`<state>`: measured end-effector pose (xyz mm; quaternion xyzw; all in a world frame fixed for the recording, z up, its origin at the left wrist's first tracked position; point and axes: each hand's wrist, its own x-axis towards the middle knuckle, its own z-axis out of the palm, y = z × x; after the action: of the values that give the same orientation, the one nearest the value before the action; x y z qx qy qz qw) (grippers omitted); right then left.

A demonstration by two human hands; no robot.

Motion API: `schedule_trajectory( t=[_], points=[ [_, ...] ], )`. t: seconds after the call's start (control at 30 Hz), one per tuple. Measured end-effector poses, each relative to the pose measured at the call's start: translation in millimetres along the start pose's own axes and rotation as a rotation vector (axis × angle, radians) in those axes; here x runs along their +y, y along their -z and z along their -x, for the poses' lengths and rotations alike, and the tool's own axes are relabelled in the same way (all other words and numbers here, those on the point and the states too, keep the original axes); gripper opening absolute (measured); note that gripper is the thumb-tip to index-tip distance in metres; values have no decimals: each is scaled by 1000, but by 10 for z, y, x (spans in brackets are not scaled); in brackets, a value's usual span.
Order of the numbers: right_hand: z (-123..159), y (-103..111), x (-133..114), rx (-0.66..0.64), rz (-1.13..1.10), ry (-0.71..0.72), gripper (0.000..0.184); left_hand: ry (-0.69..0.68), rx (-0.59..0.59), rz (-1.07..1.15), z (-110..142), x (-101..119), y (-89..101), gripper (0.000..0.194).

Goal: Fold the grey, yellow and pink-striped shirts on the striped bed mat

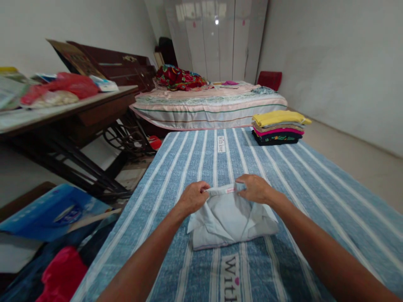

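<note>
A pale grey, partly folded collared shirt [233, 218] lies in front of me on a blue-and-white striped cloth [176, 167]. My left hand [192, 197] pinches the left end of its collar band between thumb and fingers. At the right end of the collar, my right hand [253, 188] grips the fabric the same way. Between the hands a small white label with red print shows inside the neck. The collar edge is raised a little, and the lower part of the shirt rests flat on the cloth.
A stack of folded clothes [278, 128], yellow on top, sits at the cloth's far right. Beyond stands a bed [208, 105] with a red patterned blanket [179, 78]. On the left are a sewing-machine table [103, 102] holding bags and a blue box [56, 212] below.
</note>
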<state>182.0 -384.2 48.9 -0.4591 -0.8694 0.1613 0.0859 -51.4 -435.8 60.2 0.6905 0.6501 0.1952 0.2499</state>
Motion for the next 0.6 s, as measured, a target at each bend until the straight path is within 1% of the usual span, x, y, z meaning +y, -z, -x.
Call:
schedule_trajectory(
  t=[0.1,0.13,0.23,0.3,0.43,0.53,0.57,0.6],
  points=[
    [-89,-7,-24,-15,-6,-10,9,-46,-105,8,-38,-27,16,22],
    [-111,-7,-20,-18,-13,-11,8,-58,-140,17,-49,-34,24,22],
    [-146,2,15,-34,-56,9,13,-67,-193,54,-78,-44,44,22],
    [-146,17,46,-53,-93,31,15,-52,-183,81,-91,-39,55,23],
    [-127,52,84,-77,-143,41,20,-23,-175,144,-106,-5,66,30],
    [-128,46,66,-67,-156,50,12,-25,-178,145,-125,21,58,34],
    [-133,37,53,-62,-157,53,13,-26,-177,139,-134,25,54,34],
    [-139,26,37,-61,-157,52,17,-28,-176,131,-144,26,50,34]
  ],
)
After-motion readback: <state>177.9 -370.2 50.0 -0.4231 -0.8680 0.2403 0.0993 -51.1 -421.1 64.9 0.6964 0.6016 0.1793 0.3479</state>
